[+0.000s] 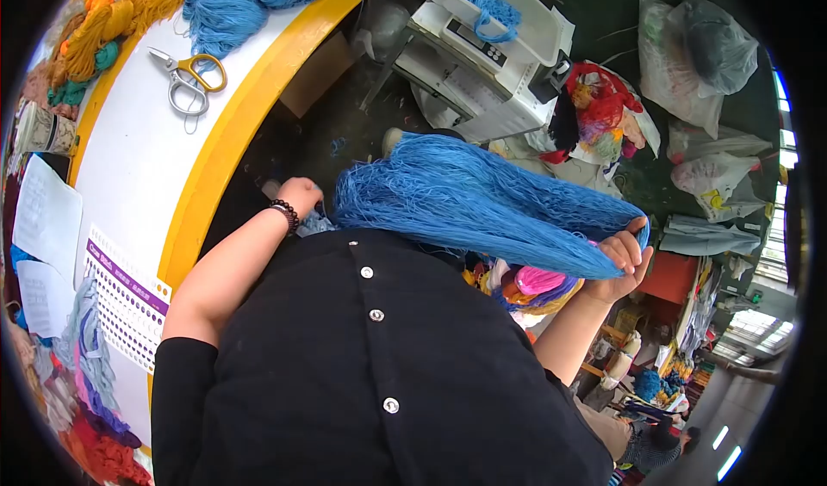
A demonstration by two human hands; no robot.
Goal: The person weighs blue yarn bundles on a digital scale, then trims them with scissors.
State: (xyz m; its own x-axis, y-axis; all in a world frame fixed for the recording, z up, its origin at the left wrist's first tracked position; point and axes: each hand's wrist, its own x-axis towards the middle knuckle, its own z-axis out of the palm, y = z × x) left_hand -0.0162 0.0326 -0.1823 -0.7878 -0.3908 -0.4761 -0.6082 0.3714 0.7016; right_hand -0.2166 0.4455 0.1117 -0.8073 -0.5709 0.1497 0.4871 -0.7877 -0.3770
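A long skein of blue yarn (465, 193) stretches across the view in front of my body. Its right end loops over my right hand (624, 258), whose fingers are curled round the strands. Close to the skein's left end, my left hand (300, 198) is closed, with a dark bead bracelet at the wrist; anything within its fingers is too small to make out. Scissors (189, 86) with one yellow and one grey handle lie on the white table (164, 159), to the left of the skein.
Blue yarn bundles (228, 12) lie on the table's far end. A scale with a white tray (538, 34) stands on a white cabinet ahead. Plastic bags (698, 55) are at the upper right. A printed chart (125, 301) and papers lie left. Another person (650, 443) is at the lower right.
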